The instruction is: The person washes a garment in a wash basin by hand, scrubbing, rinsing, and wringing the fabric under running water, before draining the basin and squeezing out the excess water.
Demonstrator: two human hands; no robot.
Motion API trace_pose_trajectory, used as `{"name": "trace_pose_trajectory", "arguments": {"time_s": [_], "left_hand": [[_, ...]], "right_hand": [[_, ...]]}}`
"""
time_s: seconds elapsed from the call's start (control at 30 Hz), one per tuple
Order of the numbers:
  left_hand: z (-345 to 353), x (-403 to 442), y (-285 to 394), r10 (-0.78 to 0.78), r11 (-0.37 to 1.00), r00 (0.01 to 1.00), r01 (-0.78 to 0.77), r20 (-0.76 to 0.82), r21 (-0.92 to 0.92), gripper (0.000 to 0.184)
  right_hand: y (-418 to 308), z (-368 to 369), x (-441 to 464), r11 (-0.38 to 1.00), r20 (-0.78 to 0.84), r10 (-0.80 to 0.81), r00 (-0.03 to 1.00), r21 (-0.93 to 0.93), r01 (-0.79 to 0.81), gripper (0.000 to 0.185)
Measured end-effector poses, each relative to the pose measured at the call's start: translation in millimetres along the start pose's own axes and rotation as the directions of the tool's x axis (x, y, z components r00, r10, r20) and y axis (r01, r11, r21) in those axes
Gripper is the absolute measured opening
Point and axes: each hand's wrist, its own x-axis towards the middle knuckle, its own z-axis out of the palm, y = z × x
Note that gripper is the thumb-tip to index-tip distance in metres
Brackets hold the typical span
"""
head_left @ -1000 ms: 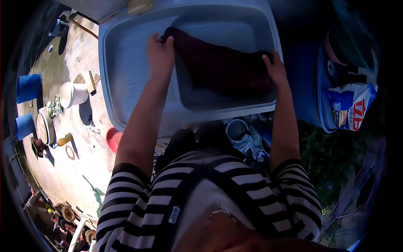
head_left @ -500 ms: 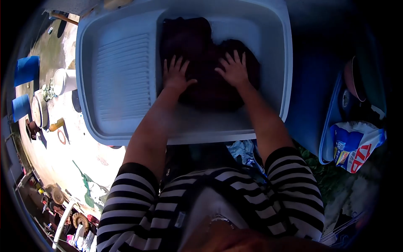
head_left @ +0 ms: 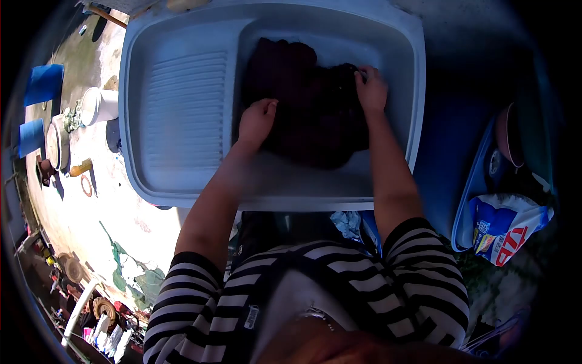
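A dark maroon cloth [head_left: 303,115], bunched and looking wet, lies in the deep basin of a pale laundry sink [head_left: 400,142]. At the cloth's left edge, my left hand [head_left: 257,121] is closed with thumb and fingers pinched on the fabric. My right hand [head_left: 371,90] grips the cloth's upper right edge, its fingers curled over the fabric. The sink's ribbed washboard [head_left: 187,109] lies to the left of my left hand. How the cloth is folded underneath is hidden.
A blue barrel-like container [head_left: 442,158] stands right of the sink, with a printed plastic bag [head_left: 506,227] beside it. A white bucket [head_left: 100,107], a bottle [head_left: 80,168] and blue containers [head_left: 43,85] are on the sunlit ground at left.
Both hands have gone from lying flat with fingers spread on the cloth to gripping its edges. My right hand has moved outward to the right. The view has shifted slightly.
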Motion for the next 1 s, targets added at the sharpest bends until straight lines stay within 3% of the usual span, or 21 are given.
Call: {"name": "trace_pose_trajectory", "arguments": {"time_s": [0.03,0.1,0.13,0.17,0.2,0.23,0.27,0.3,0.37,0.47,0.5,0.57,0.6,0.63,0.7,0.77,0.8,0.87,0.9,0.93,1.0], "left_hand": [[0,-13,3,-0.059,0.959,0.998,0.058,0.007,-0.277,0.071],[25,-46,30,-0.152,0.806,0.988,0.134,0.017,-0.577,0.078],[29,-60,50,-0.26,0.655,0.951,0.299,0.164,-0.694,0.092],[34,-59,57,-0.303,0.507,0.918,0.384,0.257,-0.771,0.096],[37,-54,64,-0.324,0.344,0.878,0.456,0.352,-0.821,0.1],[38,-51,68,-0.329,0.169,0.828,0.525,0.454,-0.834,0.104],[28,-51,68,-0.085,0.093,0.839,0.544,0.538,-0.834,0.108],[21,-47,64,0.05,0.01,0.837,0.545,0.544,-0.839,0.103],[13,-30,42,-0.075,-0.044,0.895,0.437,0.44,-0.898,0.088],[13,-54,26,0.219,0.28,0.974,-0.012,0.052,-0.96,0.036],[18,-53,32,0.088,0.258,0.99,0.087,0.113,-0.962,0.034],[29,-55,47,-0.172,0.178,0.956,0.269,0.239,-0.947,0.033],[34,-66,62,-0.047,0.134,0.964,0.264,0.26,-0.955,0.037],[37,-70,77,-0.181,0.131,0.96,0.236,0.211,-0.963,0.038],[43,-54,57,-0.138,0.11,0.964,0.244,0.229,-0.963,0.037],[36,-36,21,-0.015,-0.149,0.92,0.385,0.392,-0.911,0.037],[32,-40,22,-0.034,-0.162,0.923,0.372,0.382,-0.914,0.038],[40,-56,43,-0.194,0.014,0.943,0.279,0.271,-0.96,0.039],[44,-67,61,-0.224,0.078,0.941,0.276,0.253,-0.958,0.039],[44,-77,73,-0.092,0.184,0.954,0.297,0.284,-0.937,0.039],[42,-90,117,-0.037,0.315,0.955,0.291,0.295,-0.903,0.044]], "right_hand": [[-3,-6,-6,0.992,-0.233,0.022,0.972,-0.118,-0.051,0.054],[6,45,-26,0.975,-0.044,0.089,0.995,-0.199,-0.096,0.065],[2,66,-36,0.963,0.047,0.13,0.99,-0.245,-0.115,0.072],[-21,72,-48,0.973,0.171,0.195,0.966,0.088,-0.213,0.07],[-52,55,-59,0.823,0.377,0.166,0.911,0.456,-0.339,0.066],[-86,40,-74,0.704,0.478,0.093,0.874,0.589,-0.397,0.057],[-96,62,-90,0.856,0.255,-0.01,0.967,0.502,-0.123,0.049],[-141,32,-114,0.895,0.196,-0.124,0.973,0.445,0.024,0.052],[-208,-14,-160,0.839,0.119,-0.354,0.928,0.478,0.26,0.043],[-243,-34,-188,0.854,0.134,-0.428,0.894,0.385,0.351,0.036],[-238,-24,-178,0.872,0.105,-0.432,0.896,0.303,0.385,0.034],[-194,14,-118,0.96,0.005,-0.237,0.972,0.154,0.233,0.03],[-162,33,-95,0.975,0.065,-0.121,0.991,0.194,0.106,0.03],[-141,46,-85,0.974,0.136,-0.003,0.991,0.226,-0.028,0.029],[-165,33,-113,0.958,-0.013,-0.134,0.991,0.255,0.133,0.026],[-202,17,-151,0.901,-0.143,-0.266,0.953,0.314,0.299,0.026],[-205,9,-155,0.88,-0.126,-0.3,0.946,0.347,0.325,0.026],[-211,-2,-162,0.835,-0.107,-0.352,0.93,0.414,0.363,0.025],[-173,31,-134,0.876,-0.099,-0.305,0.947,0.362,0.32,0.03],[-141,41,-105,0.93,0.088,-0.132,0.987,0.355,0.093,0.035],[-109,2,-84,0.675,0.344,0.061,0.937,0.678,-0.293,0.036]]}}
